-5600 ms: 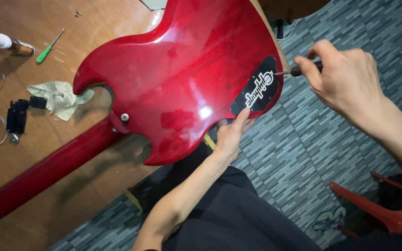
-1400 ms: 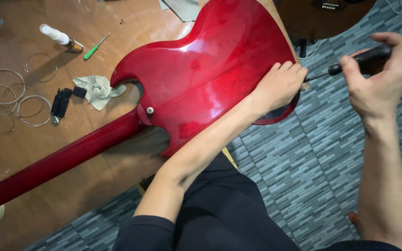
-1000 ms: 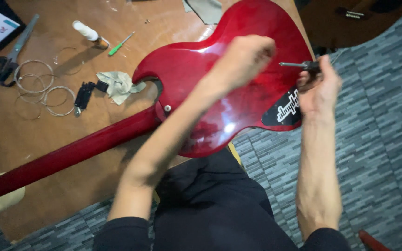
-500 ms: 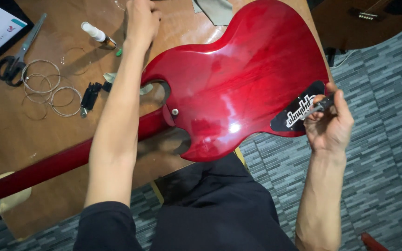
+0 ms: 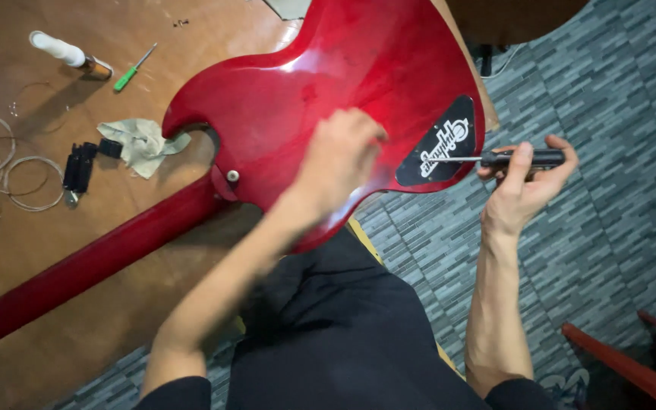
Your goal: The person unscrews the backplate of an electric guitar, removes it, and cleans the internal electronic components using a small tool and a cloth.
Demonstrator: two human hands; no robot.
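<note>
Now right hand (image 5: 521, 193) grips screwdriver (image 5: 506, 159) — tip on black cover plate (image 5: 438, 144).

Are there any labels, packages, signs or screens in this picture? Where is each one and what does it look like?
Black cover plate: on the red guitar body, near its lower right edge, beside the screwdriver tip; a rounded, elongated shape with slanted white script lettering.
White tube: lying on the wooden table at top left; white body, brownish end, no readable label.
No signs or screens in view.

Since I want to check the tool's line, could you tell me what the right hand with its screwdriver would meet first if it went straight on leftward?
The right hand points the screwdriver at the black cover plate; its tip already seems there.
</note>
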